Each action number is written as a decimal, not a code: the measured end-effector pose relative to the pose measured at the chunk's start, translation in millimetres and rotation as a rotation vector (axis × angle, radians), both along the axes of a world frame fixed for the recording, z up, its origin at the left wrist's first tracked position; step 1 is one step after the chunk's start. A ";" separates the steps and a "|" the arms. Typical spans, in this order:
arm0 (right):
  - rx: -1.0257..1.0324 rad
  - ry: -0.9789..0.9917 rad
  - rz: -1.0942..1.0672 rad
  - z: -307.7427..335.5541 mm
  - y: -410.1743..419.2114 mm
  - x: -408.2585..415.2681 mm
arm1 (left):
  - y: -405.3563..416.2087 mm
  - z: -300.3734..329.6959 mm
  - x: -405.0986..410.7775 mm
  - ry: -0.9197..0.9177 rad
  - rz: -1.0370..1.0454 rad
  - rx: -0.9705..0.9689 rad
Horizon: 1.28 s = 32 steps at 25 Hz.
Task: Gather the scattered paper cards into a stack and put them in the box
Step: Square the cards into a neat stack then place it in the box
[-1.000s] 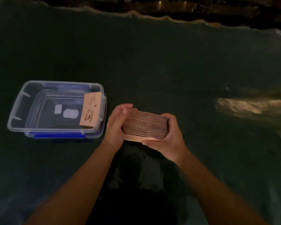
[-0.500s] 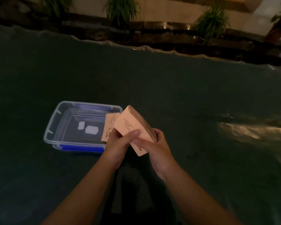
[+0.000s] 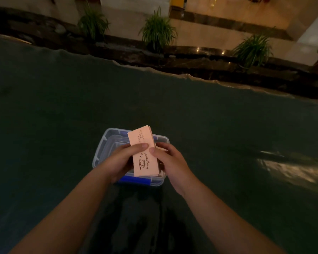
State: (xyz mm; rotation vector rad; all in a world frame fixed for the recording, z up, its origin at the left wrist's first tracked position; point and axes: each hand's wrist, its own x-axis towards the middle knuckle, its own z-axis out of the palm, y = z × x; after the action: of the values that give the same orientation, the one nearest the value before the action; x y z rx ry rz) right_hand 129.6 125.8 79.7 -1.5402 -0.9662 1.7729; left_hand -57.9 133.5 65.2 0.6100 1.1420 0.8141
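A thick stack of pink paper cards with a coffee-cup print on its top face is held flat above the clear plastic box. My left hand grips the stack's left side, thumb on top. My right hand grips its right side, thumb on top too. The box has a blue clip on its near wall and sits on the dark green cloth; the stack and hands hide most of its inside.
The dark green cloth covers the whole table, with a pale glare patch on the right. Beyond the far edge runs a dark stone ledge with several potted plants.
Both hands carried the stack from the right of the box to above it and turned it from edge-on to face-up. The view tilted up, showing the ledge and plants.
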 end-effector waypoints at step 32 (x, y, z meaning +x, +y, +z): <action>-0.226 -0.429 -0.103 -60.2 49.7 -111.9 | 58.0 -75.0 -22.8 0.337 -0.077 -0.227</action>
State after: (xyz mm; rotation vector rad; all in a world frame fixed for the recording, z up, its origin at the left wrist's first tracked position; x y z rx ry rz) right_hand 17.6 175.6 19.5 -2.1336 -0.8792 1.5515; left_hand -80.7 191.5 -9.8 0.6103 1.4853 0.5157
